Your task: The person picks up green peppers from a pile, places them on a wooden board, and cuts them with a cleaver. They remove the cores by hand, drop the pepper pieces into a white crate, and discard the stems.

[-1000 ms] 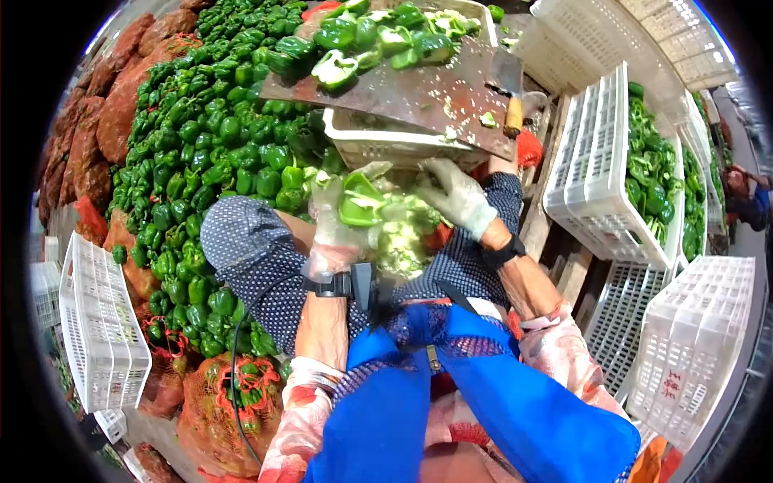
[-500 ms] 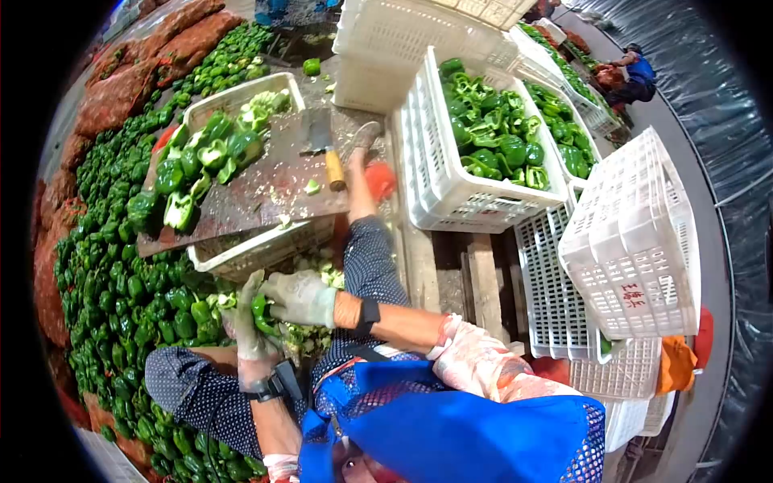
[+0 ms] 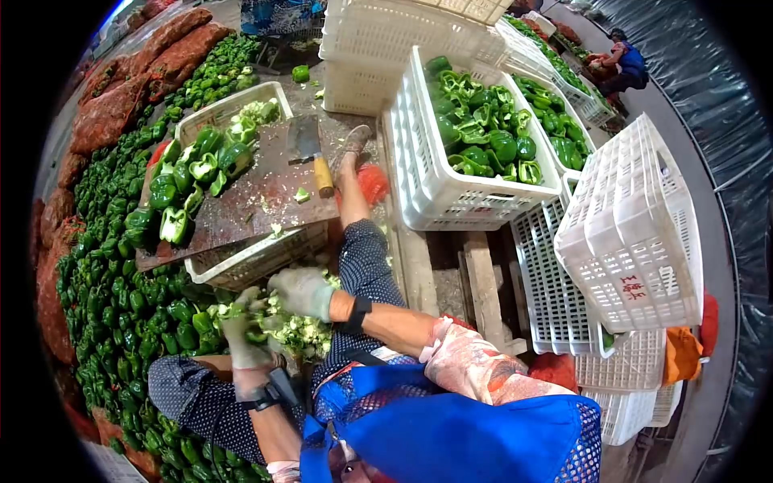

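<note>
My left hand (image 3: 245, 334), gloved and blurred, is over the heap of pepper scraps (image 3: 302, 332), its fingers curled around a green bell pepper (image 3: 257, 331) that shows only in part. Just to its right is my right hand (image 3: 304, 293), also gloved; motion smears its fingers, and I cannot see whether they hold anything. Beyond the hands, a cutting board (image 3: 250, 205) lies across a white crate (image 3: 266, 256). On the board are cut bell peppers (image 3: 205, 167) and a cleaver (image 3: 305, 142) with a wooden handle.
A large pile of whole green peppers (image 3: 113, 298) spreads along my left, with red mesh sacks (image 3: 113, 105) behind. At right stand a white crate (image 3: 475, 205) full of peppers and a tilted white crate (image 3: 620, 241). Another person (image 3: 626, 64) crouches at far right.
My hands have moved slightly apart. The green pepper that showed clearly between them is now mostly hidden and blurred at my left hand. The view has shifted slightly.
</note>
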### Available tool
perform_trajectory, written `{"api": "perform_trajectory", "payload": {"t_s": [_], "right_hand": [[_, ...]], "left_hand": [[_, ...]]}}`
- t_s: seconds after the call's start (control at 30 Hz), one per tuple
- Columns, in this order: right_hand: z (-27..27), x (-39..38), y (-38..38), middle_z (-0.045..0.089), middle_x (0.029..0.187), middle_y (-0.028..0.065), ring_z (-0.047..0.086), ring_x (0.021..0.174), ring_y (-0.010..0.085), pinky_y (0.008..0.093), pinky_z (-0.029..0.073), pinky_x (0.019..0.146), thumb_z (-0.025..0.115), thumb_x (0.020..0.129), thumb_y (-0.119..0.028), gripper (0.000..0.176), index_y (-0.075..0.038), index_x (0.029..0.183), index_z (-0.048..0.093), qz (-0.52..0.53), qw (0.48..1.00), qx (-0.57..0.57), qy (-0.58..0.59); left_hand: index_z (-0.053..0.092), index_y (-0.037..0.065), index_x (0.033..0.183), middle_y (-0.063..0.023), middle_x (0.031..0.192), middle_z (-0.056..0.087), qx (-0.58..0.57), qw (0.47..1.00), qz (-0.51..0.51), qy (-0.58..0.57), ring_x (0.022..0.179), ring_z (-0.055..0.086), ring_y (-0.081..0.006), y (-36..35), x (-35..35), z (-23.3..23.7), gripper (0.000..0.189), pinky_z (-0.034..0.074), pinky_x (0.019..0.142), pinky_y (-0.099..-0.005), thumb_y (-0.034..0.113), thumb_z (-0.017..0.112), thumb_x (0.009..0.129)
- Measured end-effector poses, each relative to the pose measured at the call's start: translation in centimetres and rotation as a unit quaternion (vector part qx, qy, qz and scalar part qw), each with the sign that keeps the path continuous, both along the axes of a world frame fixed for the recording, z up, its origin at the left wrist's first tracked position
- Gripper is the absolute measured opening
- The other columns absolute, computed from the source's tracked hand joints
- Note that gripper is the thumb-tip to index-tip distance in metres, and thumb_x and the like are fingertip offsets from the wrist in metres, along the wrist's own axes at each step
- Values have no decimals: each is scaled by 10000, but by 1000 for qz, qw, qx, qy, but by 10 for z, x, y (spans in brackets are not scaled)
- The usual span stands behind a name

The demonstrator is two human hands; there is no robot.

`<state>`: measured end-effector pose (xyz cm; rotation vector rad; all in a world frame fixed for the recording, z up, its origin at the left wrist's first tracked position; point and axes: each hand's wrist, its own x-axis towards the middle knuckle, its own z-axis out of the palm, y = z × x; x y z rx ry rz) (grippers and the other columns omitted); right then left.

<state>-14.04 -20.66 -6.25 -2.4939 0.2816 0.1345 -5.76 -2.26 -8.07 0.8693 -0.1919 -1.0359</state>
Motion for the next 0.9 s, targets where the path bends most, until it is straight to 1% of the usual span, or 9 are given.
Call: {"api": "perform_trajectory", "payload": {"t_s": [0.1,0.33,0.37,0.5,0.53,0.6,0.7,0.77,0.9], "right_hand": [[-5,-13,-16,450,1355,219,468,1231,381,533,362,995,607,812,-222,591,-116,1374,461,38,994,-97,20],[-2,-37,-19,616,1218,148,615,1079,264,349,509,898,669,863,-297,473,-113,1286,564,-34,973,225,-45],[-4,-40,-44,664,1154,115,631,1062,213,319,530,870,653,891,-339,441,-120,1267,580,-139,933,330,37],[65,-83,-166,453,1399,223,463,1283,335,449,411,1071,621,906,-351,666,-7,1417,368,-217,655,580,-433],[91,-92,-194,409,1425,262,467,1275,354,449,417,1065,591,907,-395,698,28,1411,359,0,466,791,-396],[110,-91,-202,374,1457,270,495,1250,349,425,439,1040,531,917,-458,696,24,1399,394,1,518,754,-404],[74,-30,-115,596,1255,121,629,1016,203,337,518,847,514,974,-368,472,-30,1302,523,-175,823,463,-280],[42,17,-56,646,1138,75,640,911,137,271,517,772,604,931,-269,304,-67,1156,628,-70,946,311,-52],[-48,99,37,648,1118,164,653,920,269,429,512,838,547,929,-403,433,-88,1223,589,88,965,149,195]], "left_hand": [[482,51,1347,-80,1127,629,-17,989,144,19,983,638,-254,-2,-8,-1,664,555,869,-402,515,612,891],[363,93,1455,-75,1433,422,13,1000,4,-5,1189,505,-245,-23,-40,36,653,486,964,-336,456,554,946],[374,80,1445,-87,1446,388,52,997,53,-29,1154,518,-273,-14,-21,25,674,532,873,-384,458,579,926],[402,19,1412,-142,1441,329,49,968,237,-60,1134,502,-318,40,24,69,649,536,875,-433,433,550,936],[396,-5,1409,-150,1428,331,-63,961,260,-65,1160,471,-327,58,30,71,614,506,923,-439,396,521,960],[428,19,1393,-159,1357,404,-36,943,311,-115,1103,509,-320,63,38,77,627,533,862,-448,427,566,938],[439,34,1388,-155,1310,450,-42,945,310,-91,1072,531,-316,70,45,62,638,537,849,-450,450,581,926],[459,29,1371,-158,1295,458,-61,947,305,-78,1053,544,-301,72,44,60,641,546,842,-435,448,611,910],[516,63,1331,-133,1392,447,0,934,343,-100,1082,543,-295,80,53,52,553,558,848,-424,438,581,929]]}}
